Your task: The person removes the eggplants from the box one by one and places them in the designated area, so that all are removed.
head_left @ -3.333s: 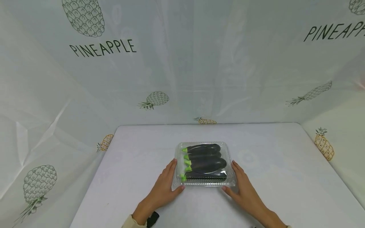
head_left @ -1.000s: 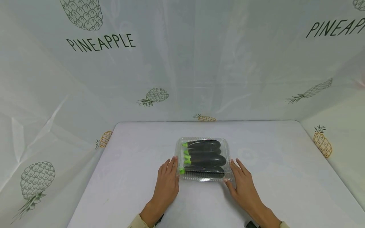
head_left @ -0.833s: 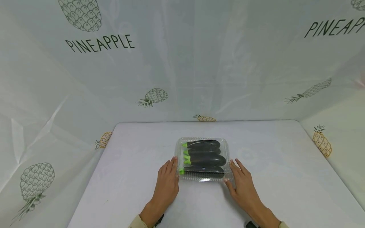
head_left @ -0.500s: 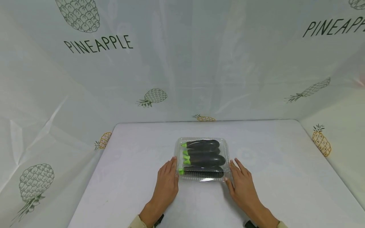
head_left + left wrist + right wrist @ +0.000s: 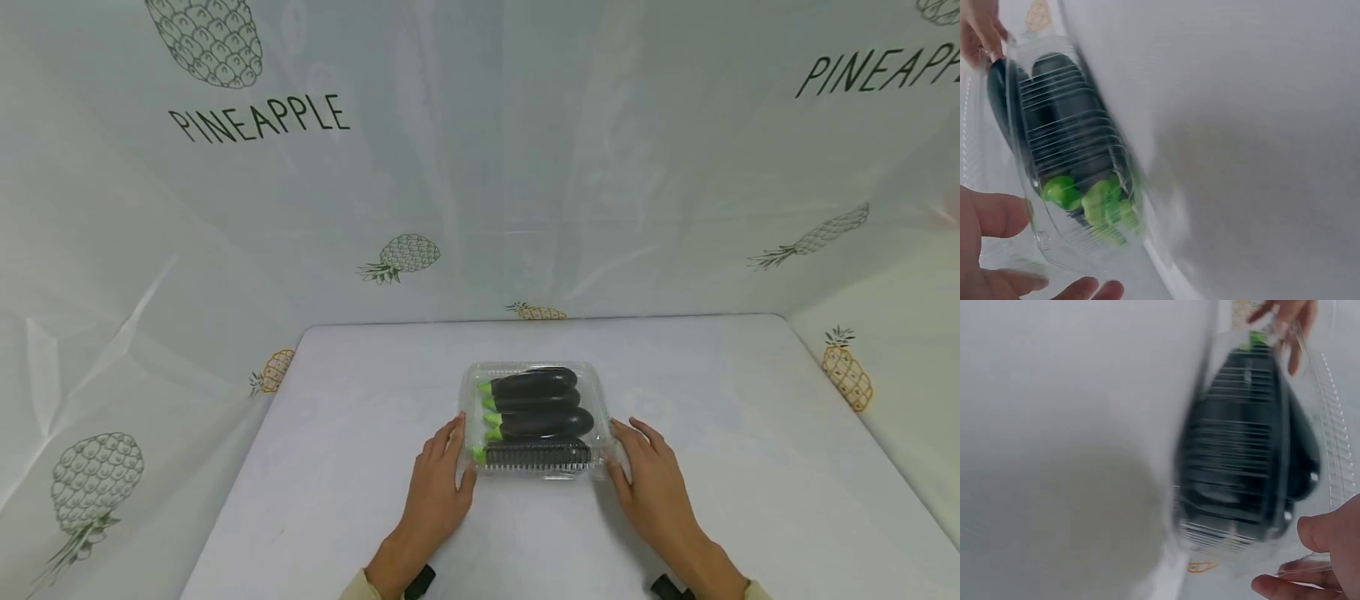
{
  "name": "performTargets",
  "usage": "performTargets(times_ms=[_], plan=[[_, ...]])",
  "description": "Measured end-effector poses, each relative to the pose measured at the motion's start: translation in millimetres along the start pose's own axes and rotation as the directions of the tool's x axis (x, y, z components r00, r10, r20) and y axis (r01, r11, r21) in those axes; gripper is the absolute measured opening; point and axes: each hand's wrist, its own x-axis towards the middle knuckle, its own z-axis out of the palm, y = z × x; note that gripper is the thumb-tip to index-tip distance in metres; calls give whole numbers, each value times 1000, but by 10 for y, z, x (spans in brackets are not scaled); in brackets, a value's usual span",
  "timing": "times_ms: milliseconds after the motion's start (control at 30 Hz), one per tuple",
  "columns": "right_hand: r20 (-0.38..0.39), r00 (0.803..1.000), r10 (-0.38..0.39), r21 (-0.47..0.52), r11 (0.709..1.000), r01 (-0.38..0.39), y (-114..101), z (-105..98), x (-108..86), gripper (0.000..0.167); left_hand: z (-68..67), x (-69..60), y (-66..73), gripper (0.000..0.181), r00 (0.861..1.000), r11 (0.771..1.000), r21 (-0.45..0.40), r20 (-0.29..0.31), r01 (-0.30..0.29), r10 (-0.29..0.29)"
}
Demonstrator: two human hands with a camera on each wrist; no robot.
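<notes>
"Rightward, by a little, my right hand [image 5: 651, 483] has moved since half a second ago, toward the right edge of the tabletop [image 5: 712, 392]."

"Has your left hand [image 5: 437, 487] changed also?"

"Yes. Its thumb now stands apart from the fingers, at the near left corner of the box [image 5: 591, 387]; before, it was lying close to them. Inside, the eggplants [image 5: 543, 421] lie slightly differently, so I believe the box has tilted or shifted a bit."

"What does it mean for your work?"

"I judge that my hold is being adjusted, and that both hands now share the box more evenly."

"How far apart are your fingers?"

"Moderately, not wide. Each hand holds one side of the box, with its clear rim between thumb and fingers. In the right wrist view the thumb is over the rim and the fingers are below. The left wrist view shows a similar hold, though it is somewhat blurred."

"And where is the box?"

"Between my two hands, around the middle of the tabletop, well apart from its left and right edges. The near edge I cannot see. Whether the bottom rests fully on the tabletop, I cannot tell."
</notes>
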Motion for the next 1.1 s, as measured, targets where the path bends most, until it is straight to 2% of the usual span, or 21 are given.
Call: performTargets(times_ms=[100,233,400,600,633,833,933,1100], plan=[[10,999,32,34,999,-32,-15,-73,92,49,10,31,-24,82,1000,995,-97,-1,26,-26],[19,998,56,89,994,-57,-34,-161,251,43,-46,101,-28,82,996,965,-248,14,84,-83],[26,997,77,168,982,-80,-10,-233,457,39,-127,258,-84,72,981,898,-396,102,194,-167],[54,996,73,252,964,-85,33,-286,677,40,-169,415,-160,63,956,786,-545,204,290,-212],[56,996,69,262,961,-82,43,-291,712,41,-170,430,-167,62,951,771,-558,218,307,-221],[37,998,44,317,947,-53,107,-286,892,41,-191,477,-181,59,923,715,-586,281,381,-262],[28,999,18,342,939,-27,145,-276,970,41,-208,472,-188,57,910,695,-590,310,410,-274],[34,999,-13,376,927,-1,209,-263,1084,46,-228,444,-211,58,899,678,-596,346,431,-269]])
